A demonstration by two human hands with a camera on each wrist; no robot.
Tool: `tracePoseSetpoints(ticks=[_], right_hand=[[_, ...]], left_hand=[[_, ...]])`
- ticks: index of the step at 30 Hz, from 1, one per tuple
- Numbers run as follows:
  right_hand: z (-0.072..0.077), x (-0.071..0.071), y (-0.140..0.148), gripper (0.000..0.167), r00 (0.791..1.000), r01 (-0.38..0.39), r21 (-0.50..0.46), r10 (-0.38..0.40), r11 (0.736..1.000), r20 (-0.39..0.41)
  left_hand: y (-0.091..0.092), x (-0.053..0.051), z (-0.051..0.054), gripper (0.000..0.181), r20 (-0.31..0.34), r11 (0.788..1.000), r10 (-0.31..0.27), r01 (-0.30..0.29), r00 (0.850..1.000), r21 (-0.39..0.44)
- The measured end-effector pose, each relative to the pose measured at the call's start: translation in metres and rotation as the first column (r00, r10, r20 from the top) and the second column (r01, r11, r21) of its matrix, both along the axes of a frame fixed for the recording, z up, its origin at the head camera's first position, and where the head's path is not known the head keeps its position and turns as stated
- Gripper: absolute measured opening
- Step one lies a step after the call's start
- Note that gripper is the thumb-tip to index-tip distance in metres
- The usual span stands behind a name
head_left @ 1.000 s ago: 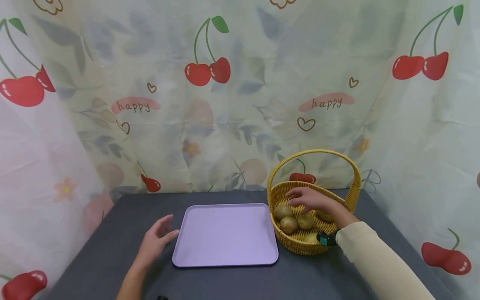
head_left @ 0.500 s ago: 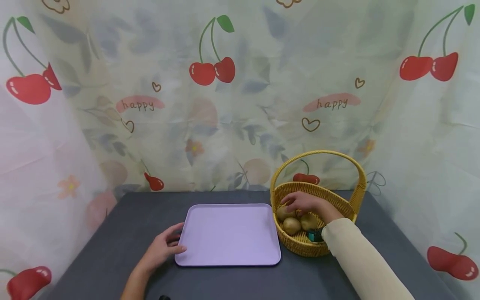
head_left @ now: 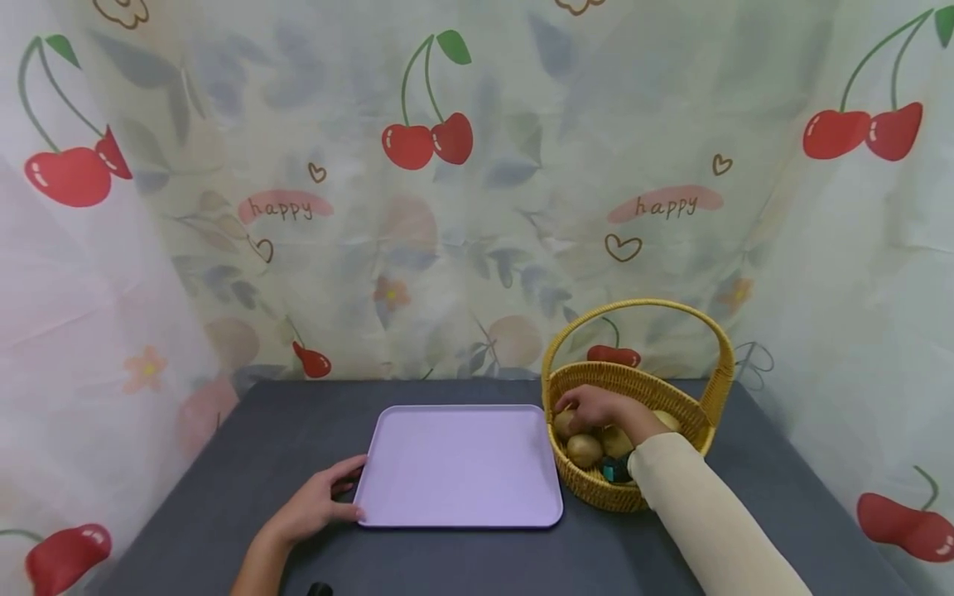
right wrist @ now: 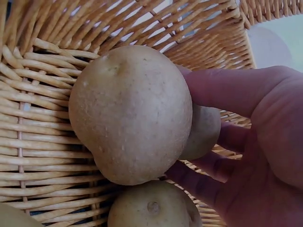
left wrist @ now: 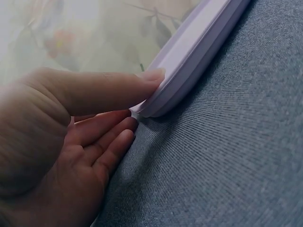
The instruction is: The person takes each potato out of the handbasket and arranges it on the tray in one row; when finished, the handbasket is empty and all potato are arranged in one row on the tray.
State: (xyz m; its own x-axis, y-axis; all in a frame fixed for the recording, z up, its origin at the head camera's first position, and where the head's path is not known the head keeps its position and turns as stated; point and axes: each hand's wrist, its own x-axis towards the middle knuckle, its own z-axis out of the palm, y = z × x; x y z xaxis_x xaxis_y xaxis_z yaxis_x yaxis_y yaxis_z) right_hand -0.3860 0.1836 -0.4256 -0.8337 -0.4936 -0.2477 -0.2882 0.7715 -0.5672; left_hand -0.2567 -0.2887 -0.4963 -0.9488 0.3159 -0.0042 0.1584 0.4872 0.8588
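My left hand (head_left: 309, 503) is at the near left corner of the lilac tray (head_left: 458, 468), thumb and fingers spread along its edge. In the left wrist view the thumb (left wrist: 113, 90) touches the rim of the tray (left wrist: 189, 61), other fingertips beside the corner. Inside the wicker basket (head_left: 604, 497), my right hand (head_left: 596, 406) grips a potato (head_left: 564, 424) at the left side. In the right wrist view that potato (right wrist: 204, 135) is between thumb and fingers of the right hand (right wrist: 265, 142), partly hidden behind a larger potato (right wrist: 132, 113); another potato (right wrist: 151, 208) lies below.
More potatoes (head_left: 585, 451) lie in the basket, whose tall handle (head_left: 641, 303) arches over it. The basket stands against the tray's right side on a dark tablecloth (head_left: 447, 563). Behind is a cherry-print curtain (head_left: 477, 273). A small black object (head_left: 320, 588) shows at the bottom edge.
My right hand has come down into the basket and closed around a potato. My left hand has moved to the tray and now touches its edge. The head view has shifted slightly.
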Motion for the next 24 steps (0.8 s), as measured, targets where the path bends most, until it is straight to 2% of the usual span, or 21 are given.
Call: tracePoseSetpoints(ticks=[6,12,20,24], right_hand=[[0.0,0.002,0.002,0.034,1.0,-0.016,-0.025,0.015,1.0,-0.018],[0.003,0.004,0.009,0.033,1.0,-0.024,-0.136,0.022,0.99,-0.013],[0.01,0.01,0.023,0.03,0.988,0.109,-0.33,-0.067,0.938,0.137],[0.008,0.01,0.027,0.035,0.982,0.154,-0.397,-0.095,0.905,0.164]], left_hand=[[0.001,0.001,0.002,0.083,0.026,1.0,0.005,-0.004,1.0,-0.029],[0.002,0.002,0.002,0.085,0.058,0.998,0.023,-0.02,0.998,-0.054],[0.004,0.001,0.002,0.087,0.082,0.997,0.062,-0.058,0.995,-0.056],[0.004,0.003,0.002,0.087,0.08,0.996,0.069,-0.064,0.994,-0.069]])
